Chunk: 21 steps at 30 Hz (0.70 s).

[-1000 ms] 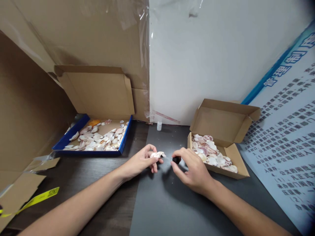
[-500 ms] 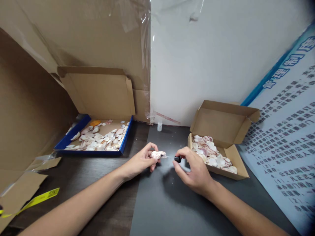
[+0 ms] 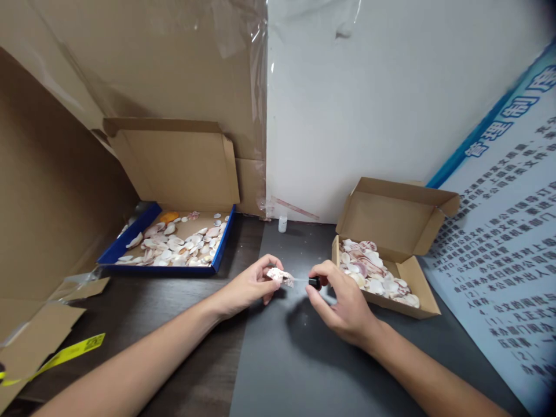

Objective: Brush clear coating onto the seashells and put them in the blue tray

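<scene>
At far left, torn cardboard pieces (image 3: 47, 336) and a yellow strip (image 3: 72, 352) lie on the dark tabletop (image 3: 191, 353). Next along, a blue-sided box (image 3: 160, 269) stands with its lid raised, holding loose pale shells (image 3: 174, 246) and one orange piece (image 3: 169, 217) near its back. Right of that, a small white bottle (image 3: 282, 224) stands upright at the back of the grey mat (image 3: 273, 365), beyond my hands. A smaller brown carton (image 3: 402, 307), lid open, contains a heap of white and reddish shells (image 3: 373, 272); my right hand is close in front of its left side. A printed poster (image 3: 512, 231) slants along the far right.

My left hand (image 3: 249, 286) is closed in a pinch, thumb and fingers grasping a mottled shell (image 3: 280, 276) above the mat. My right hand (image 3: 343, 298) grasps a black cap (image 3: 314, 282) between thumb and fingers; a thin pale stem (image 3: 301, 280) extends from it towards the mottled shell.

Whether the stem's tip touches the shell I cannot tell. My left fingers partly cover the shell, and my right fingers hide part of the cap. The bottle's label is too small to read. The poster is cut off at the frame edge.
</scene>
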Motion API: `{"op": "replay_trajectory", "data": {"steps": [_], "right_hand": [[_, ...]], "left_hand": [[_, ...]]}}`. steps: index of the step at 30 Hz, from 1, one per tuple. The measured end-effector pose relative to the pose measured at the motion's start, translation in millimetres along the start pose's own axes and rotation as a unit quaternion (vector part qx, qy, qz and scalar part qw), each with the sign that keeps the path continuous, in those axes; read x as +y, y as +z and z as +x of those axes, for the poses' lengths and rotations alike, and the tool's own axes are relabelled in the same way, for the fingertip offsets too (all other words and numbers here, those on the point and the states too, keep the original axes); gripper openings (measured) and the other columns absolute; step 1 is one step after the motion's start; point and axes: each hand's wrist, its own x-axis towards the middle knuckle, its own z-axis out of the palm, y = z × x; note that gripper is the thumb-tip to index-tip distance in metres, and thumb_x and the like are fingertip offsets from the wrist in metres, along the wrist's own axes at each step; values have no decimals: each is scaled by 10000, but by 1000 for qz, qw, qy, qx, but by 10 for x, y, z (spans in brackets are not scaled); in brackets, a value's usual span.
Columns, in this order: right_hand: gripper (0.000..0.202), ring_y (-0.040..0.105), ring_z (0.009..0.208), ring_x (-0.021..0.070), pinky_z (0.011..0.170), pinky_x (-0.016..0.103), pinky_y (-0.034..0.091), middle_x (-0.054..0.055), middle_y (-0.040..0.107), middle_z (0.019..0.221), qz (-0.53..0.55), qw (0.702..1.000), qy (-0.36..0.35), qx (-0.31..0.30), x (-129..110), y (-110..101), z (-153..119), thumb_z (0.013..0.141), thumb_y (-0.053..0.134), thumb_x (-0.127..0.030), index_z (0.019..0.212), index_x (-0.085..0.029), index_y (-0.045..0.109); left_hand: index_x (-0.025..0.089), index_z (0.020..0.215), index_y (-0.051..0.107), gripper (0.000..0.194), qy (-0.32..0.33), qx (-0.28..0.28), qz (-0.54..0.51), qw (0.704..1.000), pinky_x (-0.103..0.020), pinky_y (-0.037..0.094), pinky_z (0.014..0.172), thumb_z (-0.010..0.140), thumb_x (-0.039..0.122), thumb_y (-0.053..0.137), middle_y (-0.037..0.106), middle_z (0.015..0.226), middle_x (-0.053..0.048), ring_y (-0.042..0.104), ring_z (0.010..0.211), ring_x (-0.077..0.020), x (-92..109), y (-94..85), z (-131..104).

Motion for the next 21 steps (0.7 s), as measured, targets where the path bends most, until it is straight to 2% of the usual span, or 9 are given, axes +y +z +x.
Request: {"op": "replay_trajectory", "data": {"steps": [3, 8, 13, 18, 21], "right_hand": [[72, 564, 693, 163, 672, 307, 460, 16, 565, 827, -8, 1000, -8, -27, 3, 2, -4, 940, 513, -205, 1011, -222, 515], [98, 570, 704, 163, 682, 305, 464, 22, 573, 851, 10, 1000, -17, -17, -2, 7, -5, 958, 515, -212, 1055, -222, 518], [82, 554, 660, 149, 649, 293, 449, 8, 551, 816, 2, 1000, -9, -7, -3, 9, 7, 931, 542, -191, 1006, -219, 524], [89, 549, 661, 142, 643, 284, 447, 1, 537, 806, 15, 1000, -7, -19, 18, 18, 7, 921, 546, -180, 999, -217, 527], [94, 545, 675, 145, 649, 288, 446, 5, 541, 817, 23, 1000, -9, -3, 23, 17, -3, 921, 544, -173, 1001, -219, 528]], "left_hand": [[212, 1059, 513, 360, 1, -3, -5, 1000, -193, 357, 533, 812, 370, 722, 540, 779, 45, 453, 547, -55, 19, -1, -7], [196, 1088, 558, 383, 5, -11, -7, 1000, -196, 366, 536, 798, 370, 738, 568, 853, 11, 460, 605, -70, 35, 5, -6], [163, 1120, 569, 428, -8, -9, 2, 1000, -205, 352, 534, 807, 409, 726, 594, 860, -10, 455, 600, -74, 8, 17, 16], [147, 1086, 607, 432, -11, 5, 13, 1000, -216, 372, 559, 777, 412, 750, 594, 830, 1, 469, 606, -77, -2, 23, 29], [142, 1059, 627, 397, -6, 14, 25, 1000, -230, 399, 592, 781, 399, 747, 625, 863, -14, 496, 644, -89, 10, 29, 27]]}}
